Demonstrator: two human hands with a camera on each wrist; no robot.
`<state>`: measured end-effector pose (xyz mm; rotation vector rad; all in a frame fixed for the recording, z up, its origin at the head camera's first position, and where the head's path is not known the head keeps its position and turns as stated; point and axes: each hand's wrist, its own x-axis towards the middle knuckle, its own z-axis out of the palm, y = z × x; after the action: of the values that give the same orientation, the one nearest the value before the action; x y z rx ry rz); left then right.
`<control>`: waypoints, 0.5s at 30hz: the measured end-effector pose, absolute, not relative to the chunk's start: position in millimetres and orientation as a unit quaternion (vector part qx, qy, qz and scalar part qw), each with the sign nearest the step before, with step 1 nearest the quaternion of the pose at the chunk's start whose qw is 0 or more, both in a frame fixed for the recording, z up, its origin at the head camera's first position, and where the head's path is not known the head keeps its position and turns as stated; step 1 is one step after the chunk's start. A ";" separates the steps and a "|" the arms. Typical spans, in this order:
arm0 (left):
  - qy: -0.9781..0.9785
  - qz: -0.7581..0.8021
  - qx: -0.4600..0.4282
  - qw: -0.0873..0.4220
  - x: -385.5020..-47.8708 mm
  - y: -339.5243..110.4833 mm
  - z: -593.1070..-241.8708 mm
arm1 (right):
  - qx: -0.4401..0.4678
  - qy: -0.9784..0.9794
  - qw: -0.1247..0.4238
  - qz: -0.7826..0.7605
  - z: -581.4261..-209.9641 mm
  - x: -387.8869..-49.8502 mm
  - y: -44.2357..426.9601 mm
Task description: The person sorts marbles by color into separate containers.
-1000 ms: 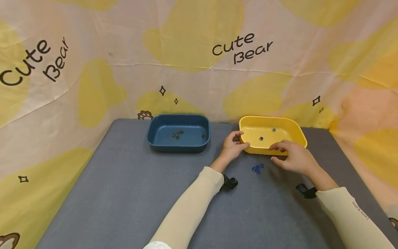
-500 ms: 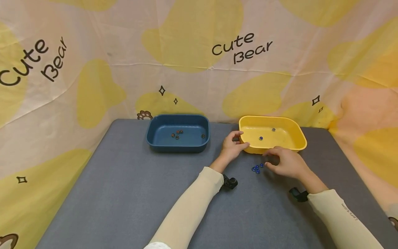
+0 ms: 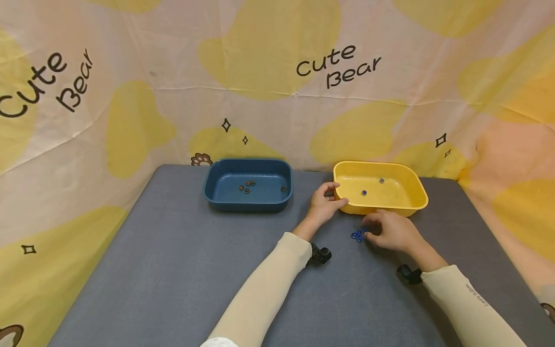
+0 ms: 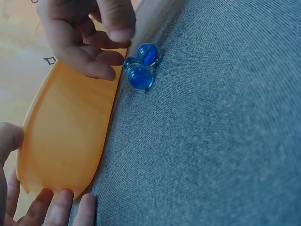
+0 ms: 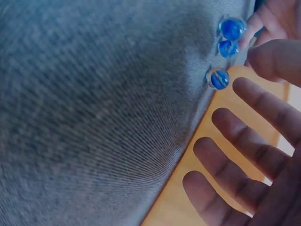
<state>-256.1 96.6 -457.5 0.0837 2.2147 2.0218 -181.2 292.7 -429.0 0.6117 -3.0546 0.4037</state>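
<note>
My left hand (image 3: pixel 322 205) holds the left end of a yellow plastic tub (image 3: pixel 392 193), fingers and thumb spread along its end wall and rim. Just in front of that tub, on the table, lies a cluster of several blue glass marbles (image 3: pixel 356 235). My right hand (image 3: pixel 395 232) hovers beside them, thumb and forefinger apart near the nearest marble (image 5: pixel 219 78). In the right wrist view its fingers (image 5: pixel 235 127) are spread and nothing is between them. Two marbles, one blue (image 3: pixel 364 193) and one paler (image 3: pixel 381 180), lie inside the yellow tub.
A dark blue tub (image 3: pixel 248 207) stands to the left, with several brownish marbles (image 3: pixel 248 183) in it. Both tubs sit at the back of the grey table (image 3: pixel 173 260), close to a printed cloth backdrop (image 3: pixel 269 58).
My right hand has moved left and down from over the yellow tub's front rim to the blue marbles. My left hand has stayed on the tub's end.
</note>
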 end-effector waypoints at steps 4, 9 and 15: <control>0.735 0.674 0.028 0.070 -256.2 96.7 -457.7 | 0.192 -0.973 0.000 0.127 -429.7 -180.6 290.8; 0.735 0.674 0.032 0.068 -255.8 96.4 -457.1 | 0.187 -0.974 0.000 0.127 -432.0 -182.3 290.0; 0.738 0.670 0.030 0.070 -255.9 96.0 -457.3 | 0.188 -0.974 -0.007 0.129 -434.9 -185.3 290.8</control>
<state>-255.9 96.0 -457.3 0.0893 2.2215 2.0177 -185.3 290.8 -434.9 0.5934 -3.0727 0.4061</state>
